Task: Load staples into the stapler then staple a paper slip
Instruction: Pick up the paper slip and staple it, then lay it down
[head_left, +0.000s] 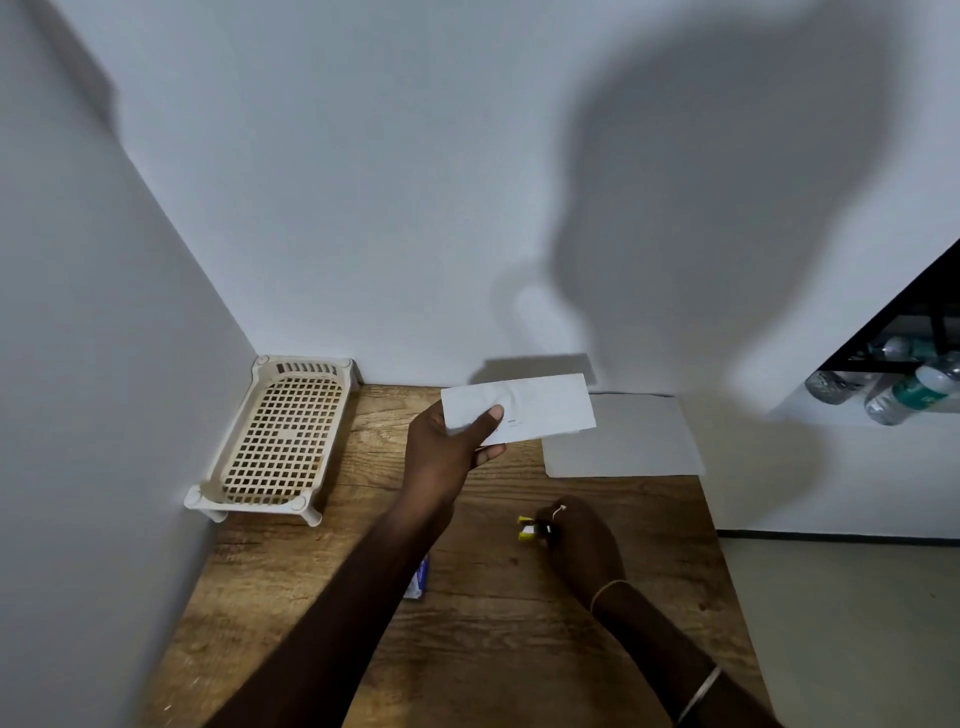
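My left hand (447, 447) holds a white paper slip (535, 408) up above the wooden table (488, 634), thumb on top of its left end. A small mark shows near the slip's lower edge beside the thumb. My right hand (576, 545) rests low on the table, fingers closed around a small yellow stapler (527, 528); only the stapler's front end shows past the fingers. A blue staple box (418, 582) lies on the table, mostly hidden behind my left forearm.
A cream plastic mesh tray (283, 441) stands in the back left corner against the walls. A white sheet of paper (623, 441) lies at the table's back right. Plastic bottles (909, 389) lie on a shelf to the far right, beyond the table's edge.
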